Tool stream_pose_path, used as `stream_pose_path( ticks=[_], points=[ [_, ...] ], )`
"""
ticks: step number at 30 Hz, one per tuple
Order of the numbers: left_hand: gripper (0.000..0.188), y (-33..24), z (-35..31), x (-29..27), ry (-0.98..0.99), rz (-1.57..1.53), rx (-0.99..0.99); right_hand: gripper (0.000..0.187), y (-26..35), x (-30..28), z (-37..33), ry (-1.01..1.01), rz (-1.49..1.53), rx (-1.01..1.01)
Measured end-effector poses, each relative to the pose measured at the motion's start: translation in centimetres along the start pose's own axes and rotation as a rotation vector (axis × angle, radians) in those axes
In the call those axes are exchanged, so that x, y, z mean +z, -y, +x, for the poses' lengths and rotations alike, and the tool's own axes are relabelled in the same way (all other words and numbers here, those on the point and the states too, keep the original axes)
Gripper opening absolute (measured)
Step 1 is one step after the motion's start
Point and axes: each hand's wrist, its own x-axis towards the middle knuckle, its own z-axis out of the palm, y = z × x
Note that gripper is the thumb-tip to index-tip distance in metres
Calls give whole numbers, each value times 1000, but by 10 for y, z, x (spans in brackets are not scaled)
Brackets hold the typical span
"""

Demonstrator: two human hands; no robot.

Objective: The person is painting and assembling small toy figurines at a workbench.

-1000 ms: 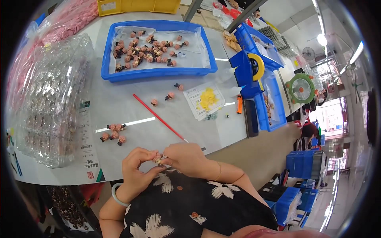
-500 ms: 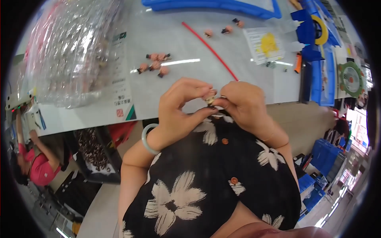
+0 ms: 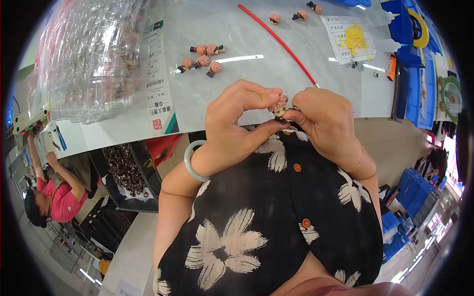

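Observation:
My left hand (image 3: 242, 111) pinches a small doll-like figurine (image 3: 279, 106) between thumb and fingertips. The figurine has pink, knobbly hair, a pale face and a dark lower part. My right hand (image 3: 326, 111) is closed against its right side, and a thin metallic tip (image 3: 295, 108) shows at the curled fingers. Most of whatever that hand grips is hidden. Beyond the hands, several similar figurines (image 3: 203, 60) lie grouped on the grey tabletop (image 3: 237, 34). A red rod (image 3: 281, 42) with a pale tip slants across the table toward my right hand.
Clear plastic trays (image 3: 94, 59) are stacked at the left. A paper sheet (image 3: 330, 28) bears yellow bits (image 3: 355, 38), near blue bins (image 3: 407, 37) and an orange cutter (image 3: 391, 67). A black bin of small parts (image 3: 123, 172) stands below the table edge. A co-worker in pink (image 3: 64, 197) sits left.
The whole view has shifted, so table items sit higher and further right. The figurine between my hands now shows more of its pink hair and face. Both hands keep their hold.

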Motion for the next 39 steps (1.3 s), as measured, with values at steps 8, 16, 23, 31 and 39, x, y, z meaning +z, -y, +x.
stream_pose_path(
  ticks=[8,16,23,31,39],
  points=[
    [41,7,-4,-5,149,54,20,22,-4,5,-3,24,31,47],
    [42,9,-6,-8,152,55,-1,21,-3,9,-3,5,21,26],
    [34,8,-3,-3,0,48,36,21,-1,9,-2,40,-13,15],
    [34,6,-2,-3,9,41,42,22,0,8,-3,45,-26,0],
    [34,10,-8,-4,38,-92,-66,22,-15,10,1,98,25,19]
  ],
)
